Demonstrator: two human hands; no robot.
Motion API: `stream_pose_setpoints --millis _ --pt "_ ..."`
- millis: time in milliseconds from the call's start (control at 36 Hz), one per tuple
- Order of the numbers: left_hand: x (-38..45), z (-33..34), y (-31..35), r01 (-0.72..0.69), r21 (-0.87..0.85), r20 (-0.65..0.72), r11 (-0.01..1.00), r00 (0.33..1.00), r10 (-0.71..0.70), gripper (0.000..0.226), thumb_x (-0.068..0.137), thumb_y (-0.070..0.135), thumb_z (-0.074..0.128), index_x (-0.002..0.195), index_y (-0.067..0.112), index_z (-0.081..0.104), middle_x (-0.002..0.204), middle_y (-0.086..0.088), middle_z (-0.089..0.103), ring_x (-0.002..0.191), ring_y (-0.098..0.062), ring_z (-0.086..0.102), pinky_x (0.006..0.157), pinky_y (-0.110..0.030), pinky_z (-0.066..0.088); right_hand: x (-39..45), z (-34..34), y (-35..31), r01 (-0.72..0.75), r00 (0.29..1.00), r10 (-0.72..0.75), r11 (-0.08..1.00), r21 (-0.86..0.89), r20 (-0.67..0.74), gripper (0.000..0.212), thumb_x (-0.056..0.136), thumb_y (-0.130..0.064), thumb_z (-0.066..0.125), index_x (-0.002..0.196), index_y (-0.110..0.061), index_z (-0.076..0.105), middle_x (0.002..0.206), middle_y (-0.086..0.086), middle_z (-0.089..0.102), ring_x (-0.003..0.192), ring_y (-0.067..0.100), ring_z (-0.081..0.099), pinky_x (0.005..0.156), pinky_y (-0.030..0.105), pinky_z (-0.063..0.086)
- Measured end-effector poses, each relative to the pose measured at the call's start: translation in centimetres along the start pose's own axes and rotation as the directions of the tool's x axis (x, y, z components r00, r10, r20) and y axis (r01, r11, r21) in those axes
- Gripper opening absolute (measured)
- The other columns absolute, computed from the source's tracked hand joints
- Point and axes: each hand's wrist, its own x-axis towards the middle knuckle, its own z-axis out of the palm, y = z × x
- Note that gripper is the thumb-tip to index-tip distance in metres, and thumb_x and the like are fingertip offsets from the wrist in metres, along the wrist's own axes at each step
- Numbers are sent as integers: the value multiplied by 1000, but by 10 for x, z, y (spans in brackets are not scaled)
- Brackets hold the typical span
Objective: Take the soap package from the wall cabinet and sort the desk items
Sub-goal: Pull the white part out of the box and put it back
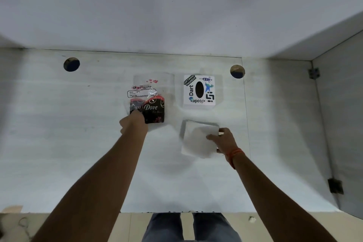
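A dark Dove soap package (154,111) lies on the white desk (78,143), inside or under a clear plastic tissue bag (151,86) printed with red lips. My left hand (133,123) grips the soap package at its near left corner. To the right, my right hand (224,140) holds a stack of white tissues (198,139) by its right edge, fingers on top. Behind the stack stands a white tissue box (199,89) covered in stickers, with a dark oval slot.
Two round cable holes (71,64) (237,71) pierce the desk near the back wall. A grey side panel (341,124) with metal hinges bounds the right. The desk's front edge runs above my legs and the tiled floor (125,226).
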Motion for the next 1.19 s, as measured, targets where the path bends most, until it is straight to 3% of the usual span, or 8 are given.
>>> stream_pose_setpoints --millis 167,278,361,528,639,694,861,1194 --pt "-58 14 17 -383 355 -167 853 872 461 73 84 25 64 146 13 27 153 -11 23 138 -31 28 109 -51 30 -8 0 -40 362 886 -440 852 -378 -144 75 80 -20 74 142 -7 35 138 15 45 126 30 47 103 35 37" --pt "-71 26 8 -822 287 100 492 537 838 71 76 13 63 142 12 38 142 -10 41 131 -33 39 103 -49 39 6 12 -79 605 697 -716 616 -504 -38 65 80 -13 72 138 -6 44 144 19 39 134 33 36 109 40 38" --pt "-86 29 -8 -917 14 364 399 377 852 62 76 -3 57 136 8 46 120 -5 52 107 -22 54 95 -35 46 24 23 -96 524 712 -697 443 -727 89 68 82 -22 71 142 -14 41 157 22 18 146 38 16 107 47 38" --pt "-87 30 -37 -844 118 687 524 450 570 60 81 5 70 136 14 47 127 -9 54 101 -22 59 81 -29 53 47 28 -79 433 755 -642 331 -839 136 53 83 -32 71 131 -17 51 162 19 -1 149 39 -3 106 60 37" --pt "-83 21 -42 -715 89 698 693 542 469 66 82 24 77 139 17 45 135 -5 49 104 -16 56 72 -16 44 38 21 -68 648 630 -766 431 -627 125 41 85 -46 63 111 -15 56 151 13 34 142 33 29 97 50 48" --pt "-87 15 -39 -634 53 726 772 556 406 72 81 29 78 142 19 42 140 -4 44 109 -16 53 74 -22 45 17 16 -71 700 672 -739 612 -368 48 36 91 -44 56 110 -13 53 127 8 54 119 28 52 90 43 54" --pt "-114 1 -36 -531 41 869 846 436 232 95 63 41 82 146 34 37 141 0 46 125 -21 50 103 -48 44 -25 -4 -78 505 860 -511 851 146 -1 45 96 -49 46 102 -6 56 91 4 60 84 20 59 70 29 52" --pt "-148 -6 -50 -508 11 889 861 399 224 65 82 16 76 138 30 48 123 -13 66 106 -28 67 69 -29 58 -54 -20 -63 510 860 -510 860 20 4 57 91 -58 44 103 -4 59 100 16 64 85 21 59 73 31 53"
